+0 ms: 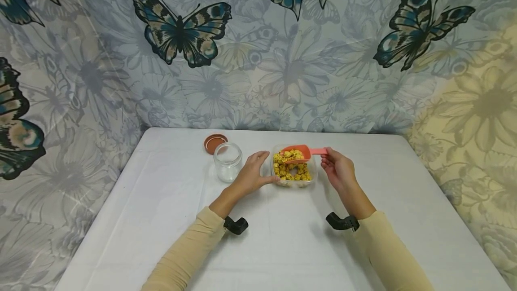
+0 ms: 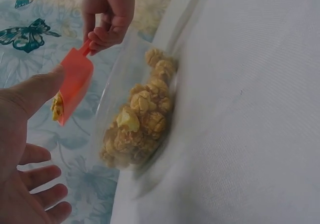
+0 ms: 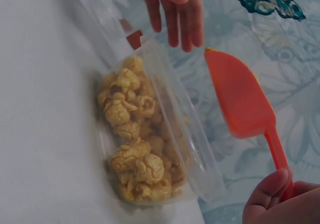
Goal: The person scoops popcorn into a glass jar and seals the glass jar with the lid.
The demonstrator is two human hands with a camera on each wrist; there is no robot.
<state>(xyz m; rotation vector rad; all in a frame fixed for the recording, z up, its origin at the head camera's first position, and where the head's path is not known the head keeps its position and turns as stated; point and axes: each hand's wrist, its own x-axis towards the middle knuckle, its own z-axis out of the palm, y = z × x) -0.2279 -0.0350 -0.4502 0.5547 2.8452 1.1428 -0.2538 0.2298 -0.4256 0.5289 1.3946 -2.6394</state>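
Observation:
My right hand point(image 1: 339, 169) pinches the handle of a red-orange scoop point(image 3: 240, 96) between thumb and fingers. Yellow popcorn point(image 1: 295, 152) lies in the scoop, which is held above a clear plastic container point(image 1: 296, 184). More caramel-coloured popcorn point(image 2: 145, 108) fills part of that container, seen through its side in both wrist views. At the container's left, my left hand point(image 1: 253, 175) is spread with thumb and fingers apart, gripping nothing. In the left wrist view its thumb overlaps the scoop.
Just left of my left hand stands a clear glass jar point(image 1: 228, 165) without its lid. A brown lid point(image 1: 214, 143) lies behind it on the white-covered table point(image 1: 274, 241). A butterfly-patterned wall covering point(image 1: 291, 80) rises at the table's back edge.

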